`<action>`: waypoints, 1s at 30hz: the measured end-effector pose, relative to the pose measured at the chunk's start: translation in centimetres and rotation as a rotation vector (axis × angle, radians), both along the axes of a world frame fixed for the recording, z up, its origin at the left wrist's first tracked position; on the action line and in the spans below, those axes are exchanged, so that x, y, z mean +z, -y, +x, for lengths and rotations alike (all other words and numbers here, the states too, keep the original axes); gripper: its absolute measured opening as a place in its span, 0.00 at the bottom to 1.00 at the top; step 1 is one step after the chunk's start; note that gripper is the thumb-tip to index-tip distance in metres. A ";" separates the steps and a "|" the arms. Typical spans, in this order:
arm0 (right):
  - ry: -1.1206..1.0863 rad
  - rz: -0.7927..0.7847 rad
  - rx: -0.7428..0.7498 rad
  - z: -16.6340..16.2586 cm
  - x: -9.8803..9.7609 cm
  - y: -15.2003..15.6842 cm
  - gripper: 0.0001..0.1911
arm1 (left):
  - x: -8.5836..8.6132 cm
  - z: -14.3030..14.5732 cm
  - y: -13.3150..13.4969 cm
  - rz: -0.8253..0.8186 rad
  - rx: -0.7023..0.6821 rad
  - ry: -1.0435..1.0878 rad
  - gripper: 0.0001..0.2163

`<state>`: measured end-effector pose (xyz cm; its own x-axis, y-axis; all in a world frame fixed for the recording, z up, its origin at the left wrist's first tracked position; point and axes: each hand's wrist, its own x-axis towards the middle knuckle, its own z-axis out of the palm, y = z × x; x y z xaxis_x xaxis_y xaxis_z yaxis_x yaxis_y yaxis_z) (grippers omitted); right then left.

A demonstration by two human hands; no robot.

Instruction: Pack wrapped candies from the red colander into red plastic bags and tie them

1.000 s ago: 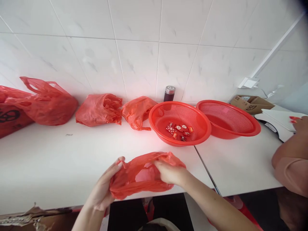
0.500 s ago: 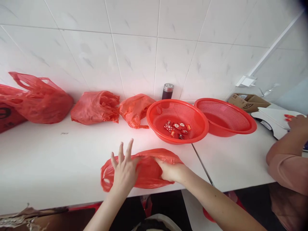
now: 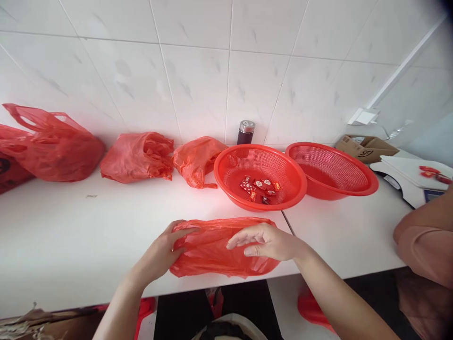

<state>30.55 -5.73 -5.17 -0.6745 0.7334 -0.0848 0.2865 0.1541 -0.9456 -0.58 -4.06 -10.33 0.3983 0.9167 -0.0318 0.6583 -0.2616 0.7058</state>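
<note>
A flattened red plastic bag point(image 3: 215, 250) lies at the front edge of the white table point(image 3: 81, 236). My left hand point(image 3: 163, 250) rests on the bag's left end, fingers curled over its edge and pressing it. My right hand point(image 3: 269, 242) hovers over the bag's right half, fingers stretched out and slightly bent, holding nothing. Just behind the bag stands a red mesh basket point(image 3: 230, 165) with several small red wrapped candies point(image 3: 260, 189) in it.
A second red basket point(image 3: 368, 184) sits to the right. Three filled red bags point(image 3: 53, 146) point(image 3: 136, 158) point(image 3: 196, 160) and a dark flask point(image 3: 245, 132) line the tiled wall. Another person's arm point(image 3: 424, 241) is at the right, by a white scale point(image 3: 410, 172) and a cardboard box point(image 3: 366, 146).
My left hand went from spread open above the bag to gripping its left end. My right hand lifted off the bag and opened. The other person's hand left the scale.
</note>
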 end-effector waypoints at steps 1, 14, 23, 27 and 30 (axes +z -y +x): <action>0.010 0.028 -0.046 -0.2 -0.3 -0.1 0.18 | 0.2 0.2 0.1 -0.027 -0.010 0.039 0.24; 0.008 -0.197 0.050 2.6 1.5 -4.0 0.28 | -1.6 -1.1 -0.1 -0.454 -0.136 0.371 0.29; 1.035 0.501 -0.112 4.1 0.1 -14.5 0.17 | -1.6 1.1 -0.7 -0.358 -0.130 0.444 0.32; 1.035 0.530 -0.154 4.4 0.2 -15.1 0.08 | -2.1 1.3 -0.7 -0.363 -0.137 0.452 0.31; 0.821 0.521 -0.255 3.3 2.7 -13.1 0.11 | -2.5 1.4 -0.9 -0.377 -0.121 0.477 0.32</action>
